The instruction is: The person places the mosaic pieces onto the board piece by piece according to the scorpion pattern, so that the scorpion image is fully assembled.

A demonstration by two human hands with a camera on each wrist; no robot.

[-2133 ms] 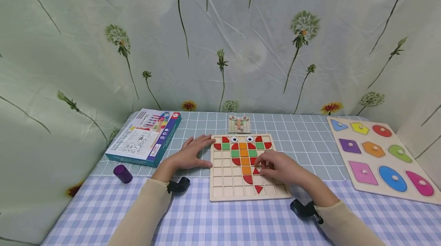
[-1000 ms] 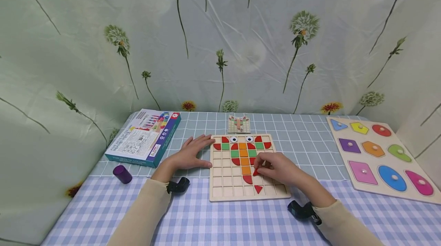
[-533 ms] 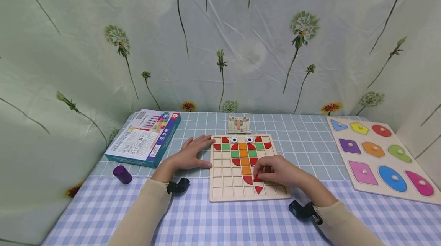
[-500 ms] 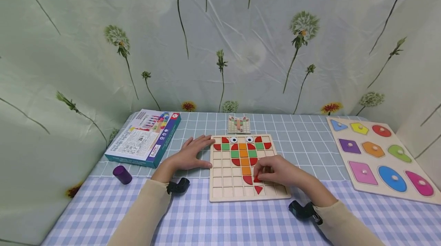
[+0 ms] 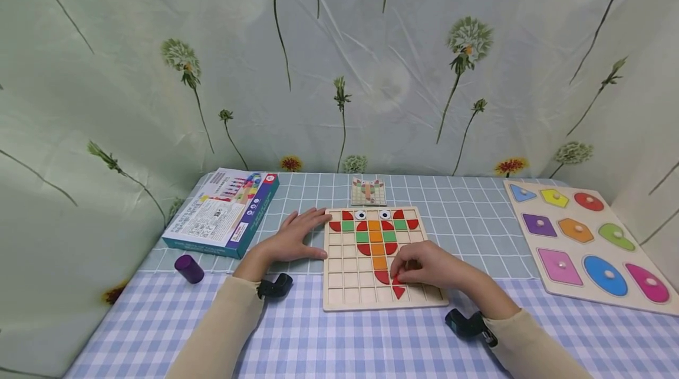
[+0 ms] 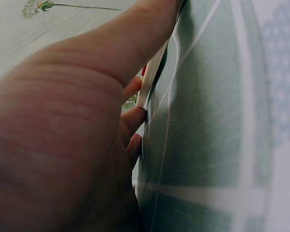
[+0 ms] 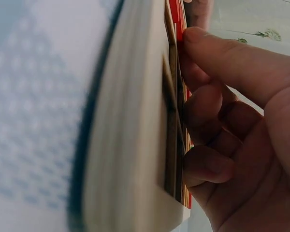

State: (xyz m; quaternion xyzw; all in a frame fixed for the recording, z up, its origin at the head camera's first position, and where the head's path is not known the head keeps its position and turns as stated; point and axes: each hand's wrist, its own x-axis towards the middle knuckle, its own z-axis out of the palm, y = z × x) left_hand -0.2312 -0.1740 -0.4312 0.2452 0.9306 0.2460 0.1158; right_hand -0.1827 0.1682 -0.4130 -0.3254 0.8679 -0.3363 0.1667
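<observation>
A square wooden grid board (image 5: 342, 295) holds red, green and orange pieces and two eye pieces. At its left edge rests my left hand (image 5: 290, 240), fingers extended along the rim and thumb at the side. My right hand (image 5: 428, 264) is over the lower right of the board, pinching a red triangle (image 5: 395, 280) between thumb and fingers; they cover most of it. Just below it, a second red triangle (image 5: 398, 292) lies point toward me. A red quarter circle (image 5: 381, 276) sits immediately left. In the right wrist view, the thumb tip presses against a red piece (image 7: 179, 31).
Behind the board lies a small pattern card (image 5: 368, 191). A flat box (image 5: 220, 211) and a purple cylinder (image 5: 189, 269) are at left. A shape puzzle board with knobs (image 5: 562, 237) lies at right. A dandelion-print curtain (image 5: 339, 72) backs the table.
My right hand has moved slightly toward the board's near edge, taking the red triangle down from beside the lowest orange square to just above the other triangle. The left hand stays put.
</observation>
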